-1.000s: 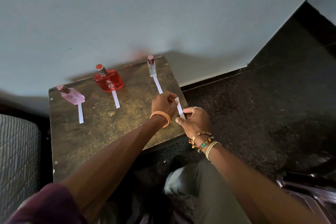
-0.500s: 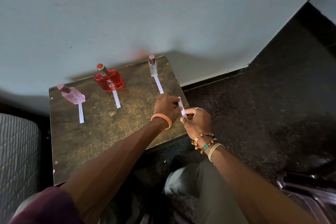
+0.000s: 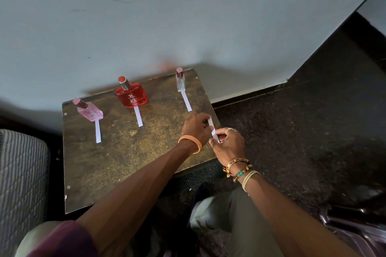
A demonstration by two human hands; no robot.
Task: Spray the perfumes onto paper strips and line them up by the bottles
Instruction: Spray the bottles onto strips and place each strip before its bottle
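A small brown table (image 3: 117,162) stands against a pale wall (image 3: 188,27). Three perfume bottles stand in a row along its far edge. The pink bottle (image 3: 90,111) is near the far left corner. The red bottle (image 3: 131,96) is in the middle. The clear bottle (image 3: 180,82) is near the far right corner.

A white paper strip lies on the table in front of each bottle, and each one points toward the near edge. The left strip (image 3: 97,131) touches the pink bottle. The middle strip (image 3: 138,117) touches the red bottle. The right strip (image 3: 186,101) touches the clear bottle.

The person holds one more paper, the held strip (image 3: 211,125), at the right edge of the table, just past the right strip. The left hand (image 3: 196,126) has its fingers curled onto the far end of it. The right hand (image 3: 229,144) pinches the near end between thumb and finger.

An orange band (image 3: 191,142) is on the left wrist. Bead bracelets (image 3: 240,168) are on the right wrist. A grey cushion (image 3: 20,173) sits off the left edge, and a dark floor (image 3: 292,131) lies to the right.
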